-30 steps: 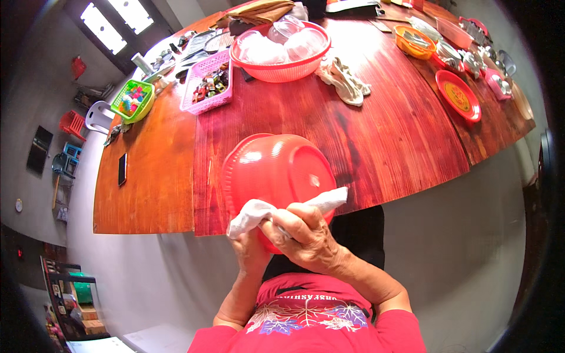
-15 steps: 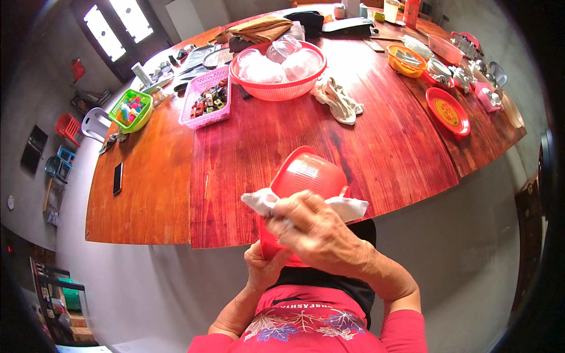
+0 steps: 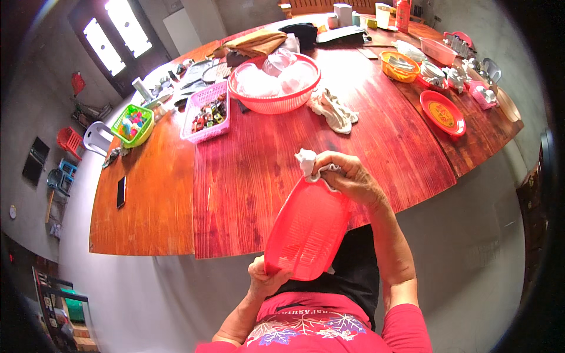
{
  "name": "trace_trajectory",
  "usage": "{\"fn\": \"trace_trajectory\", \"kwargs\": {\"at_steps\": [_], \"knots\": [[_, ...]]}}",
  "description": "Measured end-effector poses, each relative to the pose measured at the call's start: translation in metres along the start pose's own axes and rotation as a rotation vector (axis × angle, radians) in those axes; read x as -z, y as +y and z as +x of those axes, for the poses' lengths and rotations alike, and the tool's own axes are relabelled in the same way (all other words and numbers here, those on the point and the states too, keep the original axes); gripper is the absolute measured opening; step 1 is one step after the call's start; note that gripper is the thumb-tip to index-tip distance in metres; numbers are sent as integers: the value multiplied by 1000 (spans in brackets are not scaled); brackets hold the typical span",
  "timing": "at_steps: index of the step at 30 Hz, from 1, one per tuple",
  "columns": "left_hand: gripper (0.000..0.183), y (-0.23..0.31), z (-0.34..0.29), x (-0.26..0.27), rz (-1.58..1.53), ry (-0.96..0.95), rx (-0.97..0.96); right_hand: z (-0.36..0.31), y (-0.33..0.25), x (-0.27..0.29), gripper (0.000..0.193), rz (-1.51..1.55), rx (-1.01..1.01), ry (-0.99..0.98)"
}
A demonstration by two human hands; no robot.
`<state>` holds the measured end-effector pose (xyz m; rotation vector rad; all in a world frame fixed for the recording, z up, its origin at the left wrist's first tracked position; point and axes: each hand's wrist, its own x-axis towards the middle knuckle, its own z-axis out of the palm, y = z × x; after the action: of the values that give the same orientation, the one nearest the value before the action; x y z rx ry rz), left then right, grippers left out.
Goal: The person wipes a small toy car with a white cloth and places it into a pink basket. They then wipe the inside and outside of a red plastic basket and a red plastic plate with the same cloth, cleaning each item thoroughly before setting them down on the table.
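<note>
A red plastic basket (image 3: pixel 309 229) is tilted up in front of me, at the table's near edge. My left hand (image 3: pixel 268 277) grips its lower left corner, thumb on the near face. At the basket's far end, my right hand (image 3: pixel 352 176) is closed round a white cloth (image 3: pixel 306 162), which is bunched over the rim. Part of the cloth hangs out beyond my fingers. The basket's other side is turned away from view.
On the wooden table (image 3: pixel 235 200) stand a large red basket of clear plastic pieces (image 3: pixel 276 105), a pink basket (image 3: pixel 206 132) and a green basket (image 3: pixel 138 136). A pale crumpled cloth (image 3: pixel 335 115), a phone (image 3: pixel 121 192) and a red plate (image 3: pixel 442 115) lie around them.
My right hand has moved from across the basket's middle to its far rim with the cloth. The basket has turned, and its ribbed face now shows.
</note>
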<state>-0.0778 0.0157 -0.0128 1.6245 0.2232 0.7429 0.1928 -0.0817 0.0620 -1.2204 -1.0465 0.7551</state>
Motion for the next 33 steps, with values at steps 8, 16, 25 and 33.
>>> {"fn": "trace_trajectory", "kwargs": {"at_steps": [8, 16, 25, 33], "knots": [[56, 38, 33, 19, 84, -228, 102, 5, -31, -23, 23, -628, 606, -17], [48, 61, 64, 21, 179, -298, 191, -31, -38, -112, 22, -1020, 667, -21], [37, 55, 51, 23, 305, -169, 199, -15, -17, -78, 24, -730, 473, 326], [38, 52, 47, 23, 150, -115, 190, 5, 22, -58, 17, -544, 259, 530]]}}
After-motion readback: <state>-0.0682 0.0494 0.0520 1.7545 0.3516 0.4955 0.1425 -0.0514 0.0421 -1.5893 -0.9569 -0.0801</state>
